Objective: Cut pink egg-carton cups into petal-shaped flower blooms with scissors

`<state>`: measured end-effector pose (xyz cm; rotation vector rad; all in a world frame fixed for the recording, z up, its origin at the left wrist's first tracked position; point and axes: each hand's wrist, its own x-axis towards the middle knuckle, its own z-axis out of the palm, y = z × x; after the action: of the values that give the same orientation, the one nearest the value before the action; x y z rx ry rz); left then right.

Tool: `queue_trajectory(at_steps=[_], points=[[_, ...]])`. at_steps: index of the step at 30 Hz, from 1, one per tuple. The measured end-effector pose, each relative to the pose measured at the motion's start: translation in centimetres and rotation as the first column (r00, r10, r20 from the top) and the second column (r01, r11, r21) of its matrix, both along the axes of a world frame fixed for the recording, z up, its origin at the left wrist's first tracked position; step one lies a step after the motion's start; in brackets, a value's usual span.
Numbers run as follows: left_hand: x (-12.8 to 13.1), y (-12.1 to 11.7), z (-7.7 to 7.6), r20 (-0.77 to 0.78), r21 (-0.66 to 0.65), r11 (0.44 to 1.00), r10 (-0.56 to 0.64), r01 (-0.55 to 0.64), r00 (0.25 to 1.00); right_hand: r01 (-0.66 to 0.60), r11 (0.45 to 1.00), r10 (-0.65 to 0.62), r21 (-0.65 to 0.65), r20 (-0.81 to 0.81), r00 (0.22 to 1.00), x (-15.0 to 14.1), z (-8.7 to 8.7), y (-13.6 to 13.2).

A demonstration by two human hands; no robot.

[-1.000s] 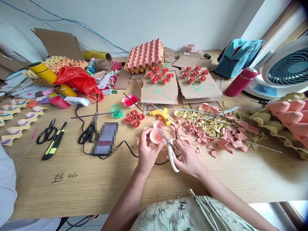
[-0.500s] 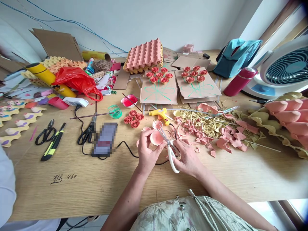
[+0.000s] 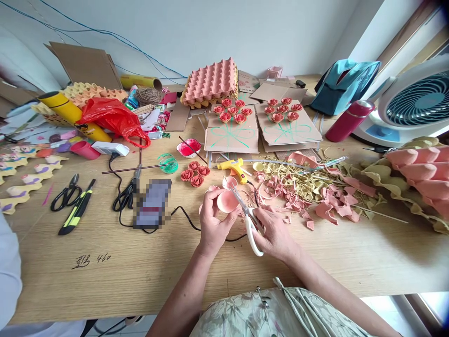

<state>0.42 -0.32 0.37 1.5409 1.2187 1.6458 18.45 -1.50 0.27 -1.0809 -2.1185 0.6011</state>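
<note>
Nearer than the yellow glue gun point(image 3: 242, 174), the right hand point(image 3: 277, 232) closes its fingers around white-handled scissors point(image 3: 250, 229) as the left hand point(image 3: 214, 227) pinches a pink pulp cup point(image 3: 227, 201) between thumb and fingers, apparently steadying its rim beside the blades. Red roses point(image 3: 195, 173) sit left of the gun (perhaps grouped away from scraps point(image 3: 315, 187) at its right); beyond, flat cardboard point(image 3: 214, 144) supports more.

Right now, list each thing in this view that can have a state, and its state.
Left hand, gripping pink cup
Right hand, gripping white-handled scissors
Pink cup, held, scissors beside it
White-handled scissors, held
Glue gun, lying down
Magenta bottle, lid on
Fan, running or off unclear
</note>
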Motion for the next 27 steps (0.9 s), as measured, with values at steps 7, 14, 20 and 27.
queue_trajectory(at_steps=[7,14,20,27], points=[[-0.54,0.12,0.18,-0.061,-0.003,1.000,-0.012,0.012,0.998,0.010,1.000,-0.011,-0.028,-0.013,1.000,0.14,-0.24,-0.04],[-0.84,0.29,-0.04,-0.052,-0.021,1.000,-0.018,0.017,0.999,0.048,0.995,-0.051,-0.083,-0.039,0.998,0.00,-0.48,0.21],[-0.68,0.31,0.28,0.113,-0.082,0.994,-0.066,0.076,0.991,0.071,0.975,-0.098,-0.210,-0.123,0.988,0.03,-0.58,0.41],[-0.90,0.44,0.09,0.441,-0.139,0.933,-0.242,0.332,0.864,-0.521,0.599,-0.009,-0.608,-0.656,0.754,0.39,-0.58,0.32]])
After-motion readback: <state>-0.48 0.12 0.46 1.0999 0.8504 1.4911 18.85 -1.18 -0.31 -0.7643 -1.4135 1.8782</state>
